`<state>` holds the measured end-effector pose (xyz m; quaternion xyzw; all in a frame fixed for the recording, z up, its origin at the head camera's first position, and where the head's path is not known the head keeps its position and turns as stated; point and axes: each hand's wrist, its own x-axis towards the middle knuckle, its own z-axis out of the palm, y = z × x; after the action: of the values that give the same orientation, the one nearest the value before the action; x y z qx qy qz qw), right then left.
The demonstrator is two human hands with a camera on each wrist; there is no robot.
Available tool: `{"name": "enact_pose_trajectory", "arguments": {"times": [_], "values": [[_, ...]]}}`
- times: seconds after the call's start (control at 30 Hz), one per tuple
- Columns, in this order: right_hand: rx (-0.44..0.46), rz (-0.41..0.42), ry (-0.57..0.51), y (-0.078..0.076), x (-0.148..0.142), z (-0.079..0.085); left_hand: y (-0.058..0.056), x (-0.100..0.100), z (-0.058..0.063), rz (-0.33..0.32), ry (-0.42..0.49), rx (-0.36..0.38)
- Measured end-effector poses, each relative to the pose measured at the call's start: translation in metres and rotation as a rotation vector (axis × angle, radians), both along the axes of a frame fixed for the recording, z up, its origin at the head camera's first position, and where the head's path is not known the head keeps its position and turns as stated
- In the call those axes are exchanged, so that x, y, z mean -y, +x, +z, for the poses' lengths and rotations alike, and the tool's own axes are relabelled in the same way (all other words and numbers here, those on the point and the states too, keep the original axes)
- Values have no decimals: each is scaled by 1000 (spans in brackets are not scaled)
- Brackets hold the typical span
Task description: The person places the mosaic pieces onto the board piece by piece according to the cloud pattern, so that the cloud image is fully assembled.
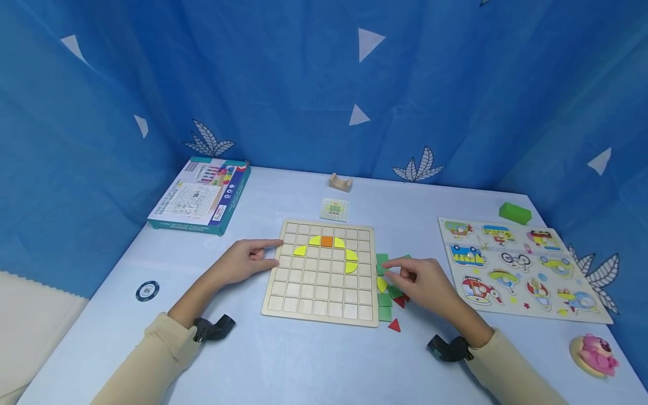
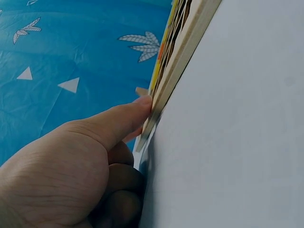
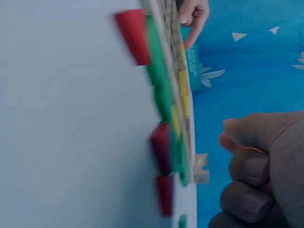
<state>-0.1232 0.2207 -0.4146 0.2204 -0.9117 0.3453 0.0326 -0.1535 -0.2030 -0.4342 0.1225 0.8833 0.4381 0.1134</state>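
A wooden grid board [image 1: 306,292] lies in the middle of the table, holding several yellow quarter-circle pieces [image 1: 351,267] and one orange square [image 1: 327,241]. My left hand [image 1: 243,261] touches the board's left edge with thumb and index finger; its other fingers are bent. Off the board's right edge lie green squares [image 1: 385,314], a loose yellow piece [image 1: 382,284] and red triangles [image 1: 395,325]. Over these pieces hovers my right hand [image 1: 422,281], thumb and index finger apart, with nothing seen between them. That hand partly hides some green and red pieces.
A small pattern card [image 1: 334,209] and a wooden holder [image 1: 340,183] are behind the board. At the back left lies a game box [image 1: 199,197], with a round disc [image 1: 147,291] nearer. Rightward are a picture puzzle [image 1: 526,264], a green block [image 1: 514,212] and a pink figure [image 1: 597,355].
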Motion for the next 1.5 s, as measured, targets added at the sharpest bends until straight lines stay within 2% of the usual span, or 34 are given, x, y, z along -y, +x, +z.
{"name": "enact_pose_trajectory", "arguments": {"times": [0.17, 0.33, 0.47, 0.8, 1.03, 1.5], "values": [[45, 12, 63, 6, -7, -7, 0, 0, -1, 1, 0, -2], [112, 91, 153, 7, -4, -7, 0, 1, -1, 9, -1, -3], [119, 120, 194, 7, -1, -5, 0, 3, 0, 13, -5, -7], [98, 102, 251, 5, -2, -4, -1, 3, 0, 3, -8, -9], [100, 56, 304, 9, -5, -2, -1, 2, -2, -1, -8, -11], [78, 2, 336, 10, -2, -5, -1, 2, -4, -4, -3, -17]]}}
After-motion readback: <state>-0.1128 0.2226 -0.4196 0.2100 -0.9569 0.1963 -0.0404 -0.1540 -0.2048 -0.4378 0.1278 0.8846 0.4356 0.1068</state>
